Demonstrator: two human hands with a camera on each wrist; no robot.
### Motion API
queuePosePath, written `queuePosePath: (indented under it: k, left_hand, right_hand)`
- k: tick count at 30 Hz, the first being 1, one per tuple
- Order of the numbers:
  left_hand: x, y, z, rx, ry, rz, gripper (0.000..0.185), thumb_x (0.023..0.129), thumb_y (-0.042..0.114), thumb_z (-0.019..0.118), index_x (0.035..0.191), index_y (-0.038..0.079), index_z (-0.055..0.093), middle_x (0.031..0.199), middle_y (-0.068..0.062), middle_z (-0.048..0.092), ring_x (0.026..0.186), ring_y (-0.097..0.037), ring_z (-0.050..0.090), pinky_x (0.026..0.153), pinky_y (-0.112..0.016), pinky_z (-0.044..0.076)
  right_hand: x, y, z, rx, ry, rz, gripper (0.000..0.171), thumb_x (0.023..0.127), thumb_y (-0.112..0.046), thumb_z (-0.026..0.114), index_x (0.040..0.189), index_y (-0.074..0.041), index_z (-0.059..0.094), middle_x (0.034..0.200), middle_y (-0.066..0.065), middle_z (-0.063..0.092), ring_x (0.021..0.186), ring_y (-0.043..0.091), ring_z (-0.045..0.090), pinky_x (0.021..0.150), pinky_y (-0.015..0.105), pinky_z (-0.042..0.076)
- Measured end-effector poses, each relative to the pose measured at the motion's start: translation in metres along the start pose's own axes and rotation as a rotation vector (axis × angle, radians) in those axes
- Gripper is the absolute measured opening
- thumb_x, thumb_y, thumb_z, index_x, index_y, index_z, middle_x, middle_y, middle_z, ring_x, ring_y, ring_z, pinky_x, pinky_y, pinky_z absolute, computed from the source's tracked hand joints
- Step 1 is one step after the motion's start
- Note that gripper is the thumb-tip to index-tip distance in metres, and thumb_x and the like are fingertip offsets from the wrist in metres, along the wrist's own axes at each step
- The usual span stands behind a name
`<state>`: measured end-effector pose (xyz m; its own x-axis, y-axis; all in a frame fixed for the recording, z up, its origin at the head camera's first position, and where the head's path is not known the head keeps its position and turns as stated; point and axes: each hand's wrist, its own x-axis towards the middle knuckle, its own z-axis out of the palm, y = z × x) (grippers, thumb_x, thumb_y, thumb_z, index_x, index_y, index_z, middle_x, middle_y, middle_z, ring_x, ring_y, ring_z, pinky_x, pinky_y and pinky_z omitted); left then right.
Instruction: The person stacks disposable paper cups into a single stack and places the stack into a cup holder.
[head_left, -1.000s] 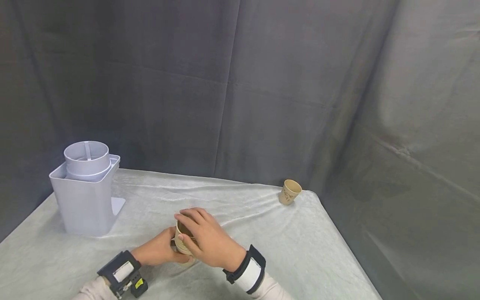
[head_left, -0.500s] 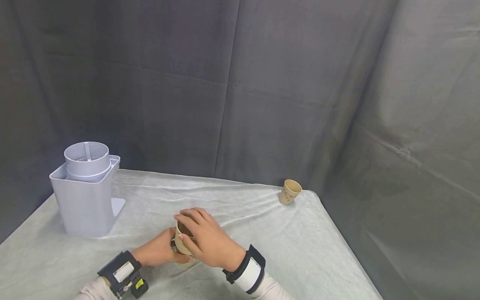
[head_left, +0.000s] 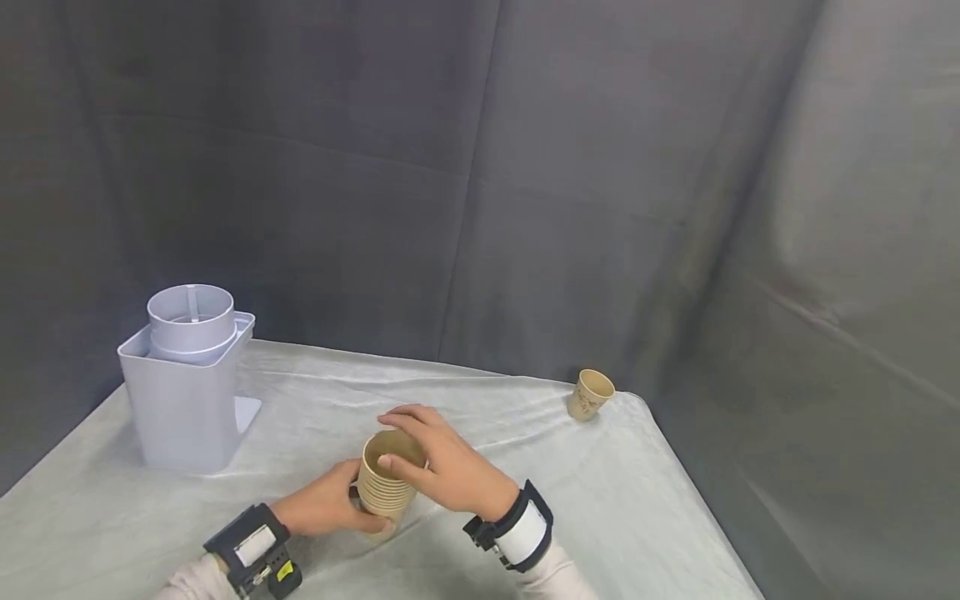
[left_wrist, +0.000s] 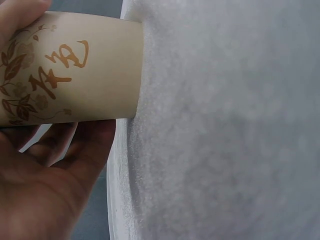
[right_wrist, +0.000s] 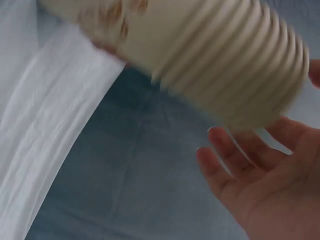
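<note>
A stack of nested tan paper cups (head_left: pixel 385 498) is low in the middle of the head view, its mouth facing up and tilted. My left hand (head_left: pixel 324 502) grips the stack around its lower part, thumb on the near side. Over the top rim, my right hand (head_left: pixel 453 467) spreads loosely, with the thumb across the mouth and the fingers by the far edge. The left wrist view shows the lowest cup (left_wrist: pixel 100 75), printed with brown leaves and lettering, its base close to the cloth. Several stacked rims (right_wrist: pixel 235 60) fill the right wrist view, beside relaxed right fingers (right_wrist: pixel 220 175).
A single tan paper cup (head_left: pixel 590 395) stands at the table's back right. On the left is a white plastic holder (head_left: pixel 180 408) with a round tube (head_left: pixel 191 325) on top. White cloth (head_left: pixel 592 492) covers the table; grey curtains (head_left: pixel 390 183) hang behind and to the right.
My right hand has lifted slightly off the stack's mouth and moved right, uncovering more of the rims. The left hand keeps its grip. The whole head view has shifted a little.
</note>
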<state>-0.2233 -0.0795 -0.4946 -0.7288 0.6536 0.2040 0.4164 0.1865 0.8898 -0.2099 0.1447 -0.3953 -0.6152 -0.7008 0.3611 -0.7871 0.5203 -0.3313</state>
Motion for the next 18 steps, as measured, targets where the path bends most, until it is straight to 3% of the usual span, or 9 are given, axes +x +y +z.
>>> queuePosePath:
  k: [8, 13, 18]
  left_hand:
    - [-0.002, 0.005, 0.002, 0.004, 0.032, -0.012, 0.067, 0.079, 0.024, 0.088, 0.133, 0.003, 0.057, 0.124, -0.005, 0.067, 0.118, -0.020, 0.062, 0.099, -0.023, 0.047]
    - [-0.003, 0.006, 0.001, -0.015, 0.028, -0.014, 0.067, 0.079, 0.022, 0.088, 0.135, 0.003, 0.056, 0.127, -0.007, 0.066, 0.120, -0.026, 0.061, 0.100, -0.023, 0.048]
    - [-0.001, 0.005, 0.000, -0.005, 0.029, -0.010, 0.066, 0.079, 0.023, 0.088, 0.135, 0.005, 0.057, 0.128, -0.006, 0.066, 0.120, -0.020, 0.062, 0.101, -0.023, 0.047]
  right_hand:
    - [-0.008, 0.061, -0.036, 0.006, 0.161, 0.113, 0.044, 0.104, -0.037, 0.058, 0.141, -0.012, 0.057, 0.140, 0.003, 0.057, 0.133, 0.021, 0.053, 0.109, 0.046, 0.046]
    - [-0.017, 0.103, -0.055, -0.017, 0.210, 0.227, 0.041, 0.103, -0.031, 0.061, 0.139, -0.012, 0.059, 0.136, 0.007, 0.059, 0.126, 0.026, 0.056, 0.105, 0.047, 0.049]
    - [-0.029, 0.139, -0.068, -0.067, 0.230, 0.324, 0.041, 0.102, -0.025, 0.062, 0.138, -0.006, 0.059, 0.137, 0.015, 0.057, 0.128, 0.034, 0.053, 0.107, 0.052, 0.045]
